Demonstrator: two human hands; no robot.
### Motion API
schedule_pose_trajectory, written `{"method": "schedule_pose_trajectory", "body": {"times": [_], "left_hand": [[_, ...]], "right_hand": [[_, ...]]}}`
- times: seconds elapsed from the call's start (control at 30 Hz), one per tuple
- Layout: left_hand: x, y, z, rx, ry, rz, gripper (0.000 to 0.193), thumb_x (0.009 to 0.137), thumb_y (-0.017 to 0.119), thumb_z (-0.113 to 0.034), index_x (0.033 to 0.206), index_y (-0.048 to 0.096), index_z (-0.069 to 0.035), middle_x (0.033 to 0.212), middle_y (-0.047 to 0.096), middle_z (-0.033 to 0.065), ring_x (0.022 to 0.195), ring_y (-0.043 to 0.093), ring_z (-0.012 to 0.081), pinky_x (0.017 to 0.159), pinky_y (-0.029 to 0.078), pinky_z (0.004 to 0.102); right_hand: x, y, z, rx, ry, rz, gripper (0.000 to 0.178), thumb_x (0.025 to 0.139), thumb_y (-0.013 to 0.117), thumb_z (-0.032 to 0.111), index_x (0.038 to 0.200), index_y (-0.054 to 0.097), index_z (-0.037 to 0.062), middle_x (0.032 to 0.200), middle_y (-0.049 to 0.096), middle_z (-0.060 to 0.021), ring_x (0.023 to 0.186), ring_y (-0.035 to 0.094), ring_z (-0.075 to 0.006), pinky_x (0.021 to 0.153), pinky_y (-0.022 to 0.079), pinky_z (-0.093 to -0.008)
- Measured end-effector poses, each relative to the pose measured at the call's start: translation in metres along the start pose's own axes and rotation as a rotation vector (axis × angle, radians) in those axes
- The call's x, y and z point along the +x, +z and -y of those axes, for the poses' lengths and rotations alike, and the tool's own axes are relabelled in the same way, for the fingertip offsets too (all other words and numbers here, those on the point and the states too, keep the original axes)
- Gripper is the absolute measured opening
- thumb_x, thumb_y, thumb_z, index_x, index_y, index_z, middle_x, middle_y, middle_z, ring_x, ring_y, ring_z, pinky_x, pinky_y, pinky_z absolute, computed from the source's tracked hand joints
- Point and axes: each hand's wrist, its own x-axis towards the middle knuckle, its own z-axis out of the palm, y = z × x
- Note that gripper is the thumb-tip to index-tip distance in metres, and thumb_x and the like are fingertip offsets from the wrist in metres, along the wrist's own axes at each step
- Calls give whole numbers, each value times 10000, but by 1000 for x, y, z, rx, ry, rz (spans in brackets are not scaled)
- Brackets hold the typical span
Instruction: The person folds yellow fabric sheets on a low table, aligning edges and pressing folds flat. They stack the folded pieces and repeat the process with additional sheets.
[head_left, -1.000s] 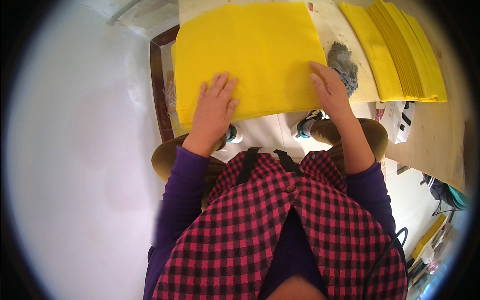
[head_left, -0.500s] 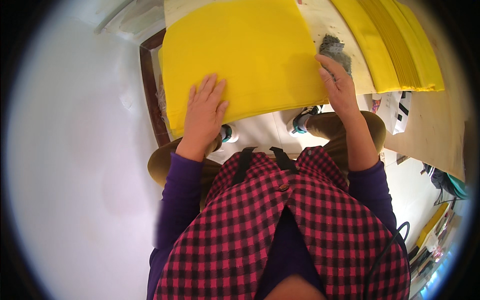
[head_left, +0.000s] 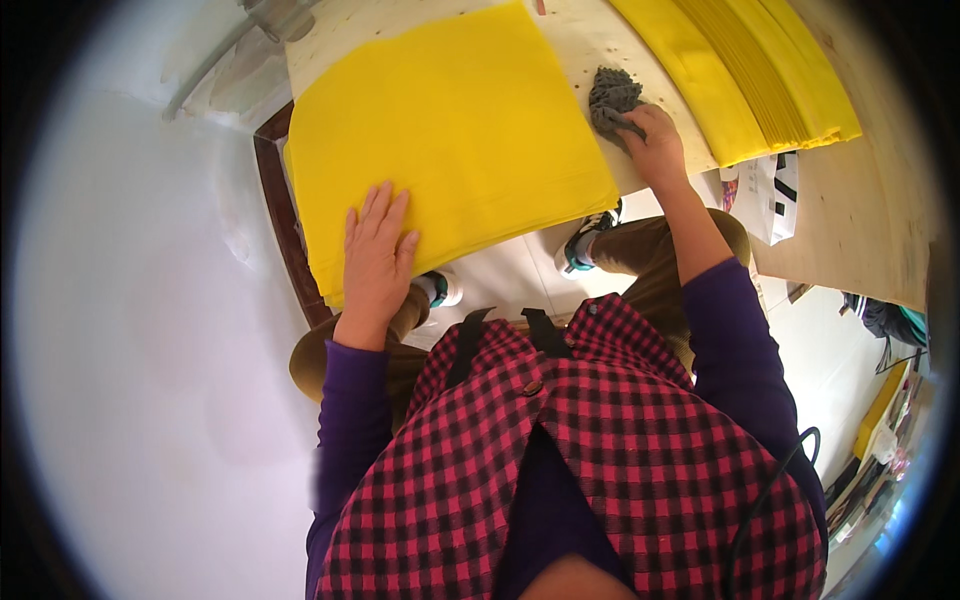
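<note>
A stack of flat yellow fabric sheets (head_left: 450,120) lies on the wooden table, its near edge reaching the table's front. My left hand (head_left: 376,255) rests flat on the stack's near left corner, fingers stretched out. To the right of the stack, my right hand (head_left: 656,150) pinches the near end of a crumpled dark grey cloth (head_left: 612,95). The cloth lies on bare wood between the two yellow piles, and my fingertips hide part of it.
Folded yellow fabric (head_left: 740,80) is piled on the right of the wooden table (head_left: 640,60). A white printed bag (head_left: 780,195) hangs below it. A white wall (head_left: 150,300) stands close on the left. My shoes and knees are under the table's front edge.
My right hand has left the stack's right edge and taken hold of the grey cloth. My left hand stays on the yellow stack. The whole view has shifted a little.
</note>
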Motion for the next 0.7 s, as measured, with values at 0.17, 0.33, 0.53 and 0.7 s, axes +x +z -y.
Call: {"method": "schedule_pose_trajectory", "body": {"times": [0.17,0.33,0.53,0.7], "left_hand": [[1,-1,-1,8,15,2,482,928,534,-227,1380,454,-80,1455,405,142,1363,351,311,1131,206,491],[0,-1,1,-20,11,7,502,937,527,-231,1402,421,-74,1463,391,151,1370,337,326,1131,200,492],[0,-3,-1,-68,18,-49,495,950,511,-223,1405,412,-53,1480,363,156,1387,305,342,1138,182,493],[1,-5,-9,-60,38,-50,481,954,503,-209,1400,417,-50,1483,359,159,1391,298,343,1141,174,492]], "right_hand": [[12,3,-3,-22,84,32,224,873,658,217,888,632,-6,855,591,-153,870,576,-306,722,455,-362],[-3,-13,9,122,23,-61,213,916,606,224,925,648,15,900,610,-139,901,576,-293,785,460,-356],[-66,-37,39,218,67,-181,251,950,553,196,1121,629,29,1108,625,-140,1055,563,-279,931,438,-354],[-93,-30,61,500,96,-50,370,1002,455,243,1273,542,6,1224,581,-166,1147,528,-274,1003,387,-342]]}}
